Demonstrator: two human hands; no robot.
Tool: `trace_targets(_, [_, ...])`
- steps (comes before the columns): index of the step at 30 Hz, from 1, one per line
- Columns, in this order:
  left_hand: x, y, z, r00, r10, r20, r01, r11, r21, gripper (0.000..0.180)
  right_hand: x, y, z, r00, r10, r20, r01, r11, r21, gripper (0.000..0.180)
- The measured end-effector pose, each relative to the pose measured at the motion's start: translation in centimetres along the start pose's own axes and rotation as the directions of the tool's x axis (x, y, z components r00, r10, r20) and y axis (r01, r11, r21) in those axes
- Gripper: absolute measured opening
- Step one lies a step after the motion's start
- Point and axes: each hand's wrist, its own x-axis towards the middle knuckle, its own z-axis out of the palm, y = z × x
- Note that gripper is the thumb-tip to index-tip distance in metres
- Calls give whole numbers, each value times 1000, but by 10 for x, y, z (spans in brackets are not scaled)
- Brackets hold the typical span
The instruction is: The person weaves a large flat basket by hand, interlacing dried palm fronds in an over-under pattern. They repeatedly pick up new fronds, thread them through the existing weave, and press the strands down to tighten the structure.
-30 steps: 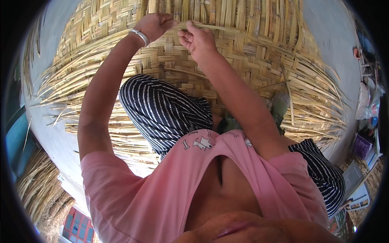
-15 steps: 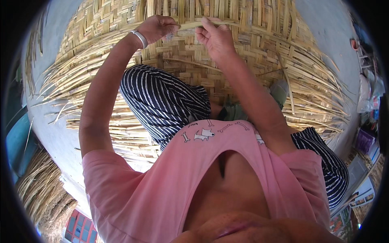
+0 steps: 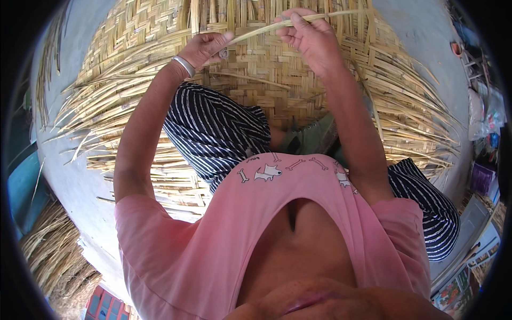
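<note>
My left hand (image 3: 207,49), a silver bangle at its wrist, pinches one end of a pale, flat cane-like strip (image 3: 258,32). My right hand (image 3: 314,42) is closed on the same strip farther along, thumb on top. From there the strip runs on up to the right, past the right fingers. Both hands hold it above the woven mat (image 3: 256,66), whose interlaced strips spread under and in front of me. Several upright strips of the mat stand out behind the held strip.
Loose strip ends (image 3: 106,114) fan out from the mat's left side, and more (image 3: 421,114) from its right. My legs in striped trousers (image 3: 218,122) rest on the mat. A straw bundle (image 3: 53,245) lies at lower left; plastic bags (image 3: 488,114) are at the right edge.
The strip, lying low against the weave before, is now lifted and slants up to the right. My right hand has moved right along with it; the left stays near its place.
</note>
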Motion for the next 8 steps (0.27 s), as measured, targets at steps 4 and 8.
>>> trace_targets(4, [-9,12,-11,989,-39,146,27,996,85,57,-15,-22,17,995,-27,101,48,977,-207,25])
trace_targets(8, [-11,16,-15,973,65,221,-101,982,157,50,-20,-28,6,986,-47,159,83,970,-229,27])
